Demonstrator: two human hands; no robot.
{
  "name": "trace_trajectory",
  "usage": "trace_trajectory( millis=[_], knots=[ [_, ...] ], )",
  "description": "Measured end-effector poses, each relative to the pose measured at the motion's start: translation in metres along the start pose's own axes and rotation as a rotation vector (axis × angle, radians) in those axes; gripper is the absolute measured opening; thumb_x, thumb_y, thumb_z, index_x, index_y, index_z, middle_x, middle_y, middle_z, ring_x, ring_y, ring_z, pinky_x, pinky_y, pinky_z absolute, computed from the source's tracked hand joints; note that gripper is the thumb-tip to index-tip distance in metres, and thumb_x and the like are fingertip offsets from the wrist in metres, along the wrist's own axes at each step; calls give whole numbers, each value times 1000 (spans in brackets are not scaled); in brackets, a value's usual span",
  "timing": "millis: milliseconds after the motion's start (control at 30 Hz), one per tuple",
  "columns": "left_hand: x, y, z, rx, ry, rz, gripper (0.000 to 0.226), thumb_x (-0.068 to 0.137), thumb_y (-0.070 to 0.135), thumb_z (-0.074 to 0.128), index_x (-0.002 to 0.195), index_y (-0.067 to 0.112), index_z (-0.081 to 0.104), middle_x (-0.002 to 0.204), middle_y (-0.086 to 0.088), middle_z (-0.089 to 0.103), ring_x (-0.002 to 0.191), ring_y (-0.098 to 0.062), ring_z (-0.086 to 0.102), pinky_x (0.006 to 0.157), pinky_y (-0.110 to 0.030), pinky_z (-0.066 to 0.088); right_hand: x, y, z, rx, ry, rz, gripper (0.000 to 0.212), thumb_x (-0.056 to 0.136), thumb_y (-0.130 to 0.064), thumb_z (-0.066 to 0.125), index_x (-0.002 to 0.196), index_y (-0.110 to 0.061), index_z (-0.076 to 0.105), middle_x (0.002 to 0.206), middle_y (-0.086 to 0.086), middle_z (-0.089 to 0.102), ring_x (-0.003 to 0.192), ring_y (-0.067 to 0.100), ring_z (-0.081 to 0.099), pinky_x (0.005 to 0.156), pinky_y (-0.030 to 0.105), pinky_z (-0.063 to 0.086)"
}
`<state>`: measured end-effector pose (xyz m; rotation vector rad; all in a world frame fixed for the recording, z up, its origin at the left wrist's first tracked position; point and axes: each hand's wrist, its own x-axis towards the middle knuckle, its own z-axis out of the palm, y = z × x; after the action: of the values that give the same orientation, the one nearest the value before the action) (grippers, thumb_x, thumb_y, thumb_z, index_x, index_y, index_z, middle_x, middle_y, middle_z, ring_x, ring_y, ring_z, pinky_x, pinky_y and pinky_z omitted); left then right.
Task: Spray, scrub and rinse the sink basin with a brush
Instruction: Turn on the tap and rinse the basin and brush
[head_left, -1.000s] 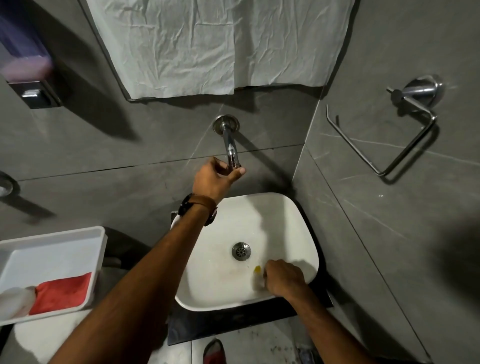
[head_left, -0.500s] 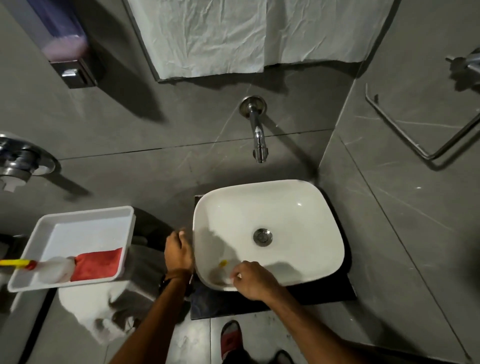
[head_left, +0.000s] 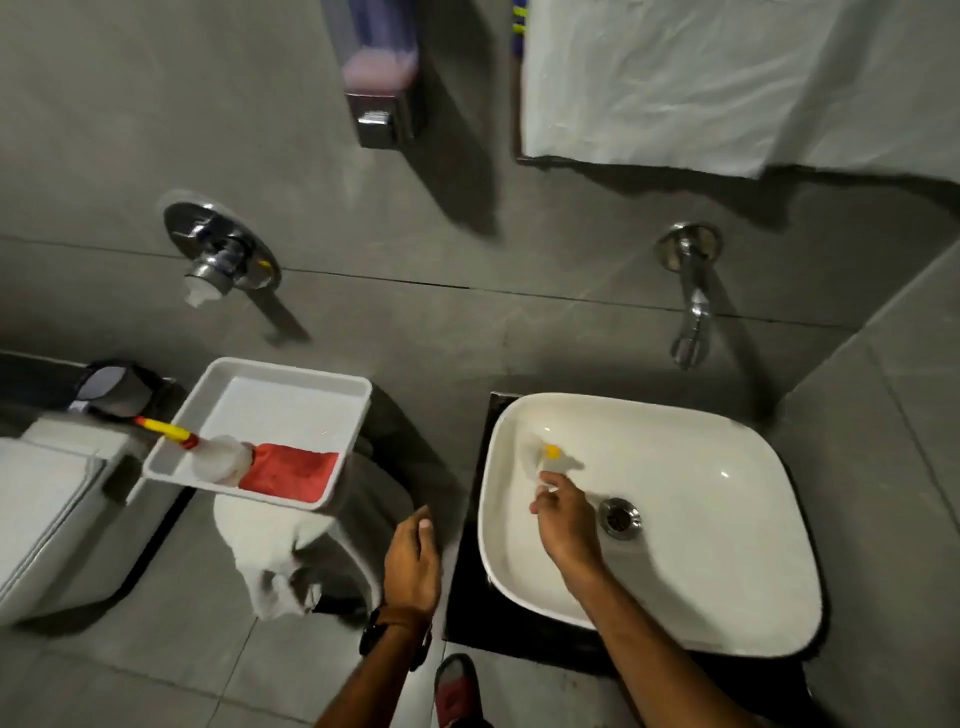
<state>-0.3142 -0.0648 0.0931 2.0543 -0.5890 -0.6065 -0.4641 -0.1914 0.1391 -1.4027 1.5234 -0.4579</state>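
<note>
The white sink basin (head_left: 727, 441) sits at the right on a dark counter, with its metal drain (head_left: 619, 516) in the middle. My right hand (head_left: 566, 525) is inside the basin, just left of the drain, shut on a small white brush (head_left: 549, 460) with a yellow part, whose head lies against the basin's left inner wall. My left hand (head_left: 413, 564) hangs open in the air left of the sink, holding nothing, with a watch on its wrist. The wall tap (head_left: 691, 306) above the basin shows no water stream.
A white tray (head_left: 291, 371) to the left holds a white spray bottle (head_left: 218, 457) with a yellow-red nozzle and a red cloth (head_left: 291, 473). A white rag (head_left: 270, 561) hangs below it. The toilet (head_left: 47, 499) is far left, a soap dispenser (head_left: 382, 78) on the wall.
My left hand has let go of the tap and dropped beside the sink. My right hand has slid the brush from the front of the basin to its left side. The view swung left.
</note>
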Motion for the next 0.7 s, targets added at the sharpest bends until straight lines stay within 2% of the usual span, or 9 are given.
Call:
trace_trajectory(
  millis=[67, 167, 267, 367, 533, 700],
  knots=[
    [8, 0, -6, 8, -1, 7, 32, 102, 20, 46, 128, 8, 60, 129, -9, 63, 123, -25, 57, 101, -26, 38, 3, -12, 7, -31, 85, -71, 26, 102, -19, 54, 123, -22, 69, 99, 7, 78, 96, 28, 71, 83, 36, 54],
    [21, 3, -8, 59, -34, 41, 39, 103, 24, 43, 138, 8, 52, 142, -5, 54, 134, -21, 48, 108, -23, 32, 0, -31, 23, -81, 152, -200, 20, 101, -27, 57, 115, -27, 72, 86, -4, 76, 84, 23, 70, 69, 34, 50],
    [44, 3, -16, 148, -3, 89, 49, 104, 28, 39, 149, 9, 38, 158, -3, 33, 149, -17, 25, 122, -28, 19, 2, -51, 47, -156, 87, -324, 20, 101, -27, 58, 115, -31, 72, 91, -7, 76, 83, 15, 69, 68, 29, 50],
    [76, -9, -30, 165, 61, 58, 54, 103, 30, 39, 152, 10, 30, 162, -4, 25, 151, -18, 18, 124, -36, 17, 13, -73, 79, -283, -26, -388, 25, 101, -25, 58, 121, -33, 71, 98, -6, 78, 80, 9, 67, 62, 17, 44],
    [131, -46, -64, 315, 201, -42, 62, 102, 33, 37, 155, 6, 19, 164, -10, 17, 152, -24, 12, 124, -35, 11, 48, -105, 149, -509, -204, -477, 33, 100, -17, 55, 129, -24, 69, 126, 1, 73, 113, 25, 67, 90, 31, 49],
    [173, -86, -97, 353, 269, -147, 67, 101, 42, 29, 156, 7, 14, 165, -11, 14, 153, -25, 10, 125, -36, 10, 90, -126, 245, -735, -417, -576, 40, 104, -19, 44, 142, -20, 56, 137, 7, 64, 119, 29, 63, 100, 39, 50]
  ],
)
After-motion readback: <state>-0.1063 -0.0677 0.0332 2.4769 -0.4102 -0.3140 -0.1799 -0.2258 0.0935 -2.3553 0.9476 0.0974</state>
